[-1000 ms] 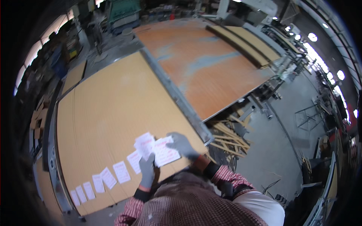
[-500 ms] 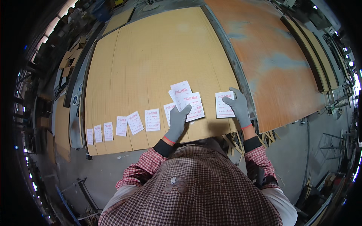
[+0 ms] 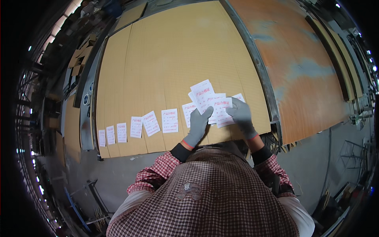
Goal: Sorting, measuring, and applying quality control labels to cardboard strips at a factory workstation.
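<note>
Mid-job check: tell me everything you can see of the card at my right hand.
The card is white, thin and rectangular, apparently paper, its upward face printed in red with some darker marks. It sits slightly askew, with the gloved right hand at its right edge. It partly overlaps the cards in the left hand, over the cardboard. Whether it touches the cardboard, I cannot tell.

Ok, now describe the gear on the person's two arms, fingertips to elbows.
The left glove and right glove are grey with thin red edges. Dark cuffs end red-and-white checked sleeves; white cloth shows above those.
</note>
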A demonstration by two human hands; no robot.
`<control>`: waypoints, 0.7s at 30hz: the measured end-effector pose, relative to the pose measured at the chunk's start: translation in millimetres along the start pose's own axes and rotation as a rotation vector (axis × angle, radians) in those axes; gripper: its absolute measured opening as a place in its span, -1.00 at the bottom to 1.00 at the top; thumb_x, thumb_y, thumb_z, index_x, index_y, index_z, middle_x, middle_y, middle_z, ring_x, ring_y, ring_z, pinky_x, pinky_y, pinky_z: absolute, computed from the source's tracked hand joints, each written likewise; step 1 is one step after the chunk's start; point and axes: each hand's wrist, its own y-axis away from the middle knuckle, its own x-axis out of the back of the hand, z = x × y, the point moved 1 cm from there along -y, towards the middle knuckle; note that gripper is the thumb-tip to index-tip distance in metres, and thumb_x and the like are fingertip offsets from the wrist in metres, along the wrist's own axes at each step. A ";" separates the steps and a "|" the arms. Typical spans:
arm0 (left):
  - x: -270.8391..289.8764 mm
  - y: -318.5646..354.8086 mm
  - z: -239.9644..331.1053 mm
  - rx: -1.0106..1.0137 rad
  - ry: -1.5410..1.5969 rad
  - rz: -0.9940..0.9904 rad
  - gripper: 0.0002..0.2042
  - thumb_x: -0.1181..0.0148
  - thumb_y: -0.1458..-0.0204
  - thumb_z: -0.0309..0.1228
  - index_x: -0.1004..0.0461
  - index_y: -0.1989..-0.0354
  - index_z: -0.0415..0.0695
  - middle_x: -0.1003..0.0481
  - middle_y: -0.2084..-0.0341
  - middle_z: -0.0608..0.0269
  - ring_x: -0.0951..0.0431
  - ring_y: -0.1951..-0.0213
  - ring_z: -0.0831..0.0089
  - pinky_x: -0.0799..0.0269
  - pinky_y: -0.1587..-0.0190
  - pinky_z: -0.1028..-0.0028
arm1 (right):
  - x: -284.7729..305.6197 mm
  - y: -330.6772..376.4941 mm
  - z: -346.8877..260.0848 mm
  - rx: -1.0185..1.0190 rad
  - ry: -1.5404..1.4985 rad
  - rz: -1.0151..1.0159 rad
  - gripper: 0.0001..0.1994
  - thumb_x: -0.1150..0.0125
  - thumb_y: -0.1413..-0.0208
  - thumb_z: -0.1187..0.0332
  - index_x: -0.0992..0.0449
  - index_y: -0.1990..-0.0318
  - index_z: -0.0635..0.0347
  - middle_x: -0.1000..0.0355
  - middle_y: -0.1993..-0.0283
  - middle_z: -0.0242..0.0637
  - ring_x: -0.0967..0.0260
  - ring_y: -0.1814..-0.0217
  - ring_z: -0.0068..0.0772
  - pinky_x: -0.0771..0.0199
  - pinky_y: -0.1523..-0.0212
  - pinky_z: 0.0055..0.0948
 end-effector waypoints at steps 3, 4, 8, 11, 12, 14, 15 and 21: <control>7.5 -7.9 -12.9 -0.034 0.155 0.003 -0.69 -0.12 -0.13 -0.33 -0.44 0.08 -0.33 -0.54 0.29 0.25 -0.51 0.26 0.55 -0.43 0.23 0.52 | 37.0 -5.5 12.8 0.120 0.303 0.191 -0.64 -0.06 0.02 0.53 -0.40 0.01 0.44 -0.49 0.16 -0.21 -0.42 0.14 -0.50 -0.42 0.10 -0.49; 11.1 -6.9 -6.7 -0.033 0.165 0.013 -0.68 -0.10 -0.15 -0.32 -0.43 0.06 -0.34 -0.54 0.28 0.24 -0.51 0.26 0.55 -0.44 0.23 0.52 | 56.0 -7.6 9.1 0.162 0.367 0.348 -0.66 -0.08 0.04 0.50 -0.43 0.05 0.44 -0.51 0.19 -0.17 -0.45 0.18 -0.42 -0.45 0.15 -0.42; 65.4 15.0 27.7 -0.073 0.061 0.150 -0.65 -0.03 -0.19 -0.26 -0.43 0.11 -0.36 -0.55 0.32 0.23 -0.52 0.33 0.53 -0.42 0.31 0.49 | 115.6 -31.5 -22.1 0.056 0.905 0.391 -0.65 -0.18 0.11 0.43 -0.45 0.11 0.37 -0.50 0.24 -0.02 -0.46 0.19 -0.18 -0.43 0.17 -0.36; 103.9 33.8 27.3 -0.248 -0.056 0.340 -0.65 -0.05 -0.17 -0.28 -0.43 0.05 -0.35 -0.53 0.21 0.21 -0.47 0.17 0.52 -0.40 0.16 0.42 | 106.4 -51.1 -46.3 0.065 1.043 0.465 -0.56 -0.33 0.22 0.29 -0.47 0.15 0.36 -0.47 0.29 0.03 -0.43 0.21 -0.01 -0.41 0.17 -0.19; 100.8 32.1 23.5 -0.141 0.035 0.309 -0.66 -0.05 -0.17 -0.28 -0.44 0.06 -0.34 -0.53 0.23 0.23 -0.48 0.21 0.54 -0.41 0.19 0.47 | 157.3 -54.2 -20.1 0.146 1.113 0.603 -0.52 -0.36 0.26 0.31 -0.48 0.12 0.36 -0.50 0.29 -0.08 -0.43 0.24 -0.12 -0.42 0.18 -0.23; 123.4 53.7 41.2 -0.100 0.036 0.350 -0.65 -0.05 -0.18 -0.25 -0.44 0.05 -0.31 -0.54 0.26 0.27 -0.50 0.26 0.56 -0.41 0.24 0.54 | 169.4 -85.5 -8.3 -0.071 0.606 0.310 -0.39 -0.42 0.26 0.31 -0.40 -0.02 0.36 -0.46 0.10 -0.15 -0.39 0.09 -0.24 -0.37 0.03 -0.30; 118.0 52.3 40.3 -0.166 0.091 0.330 -0.65 -0.05 -0.19 -0.23 -0.44 0.04 -0.30 -0.54 0.27 0.28 -0.50 0.28 0.57 -0.41 0.26 0.55 | 226.9 -87.3 16.9 -0.067 0.461 0.227 -0.32 -0.46 0.27 0.29 -0.35 -0.08 0.36 -0.43 0.02 -0.17 -0.36 0.00 -0.25 -0.34 -0.05 -0.34; 191.3 141.7 65.0 -0.158 0.087 0.678 -0.62 -0.02 -0.20 -0.21 -0.42 0.02 -0.32 -0.53 0.24 0.24 -0.51 0.26 0.54 -0.43 0.26 0.53 | 187.6 -127.5 24.1 -0.174 0.321 0.099 -0.25 -0.43 0.24 0.45 -0.23 -0.21 0.27 -0.42 -0.03 -0.23 -0.37 -0.02 -0.26 -0.35 -0.09 -0.37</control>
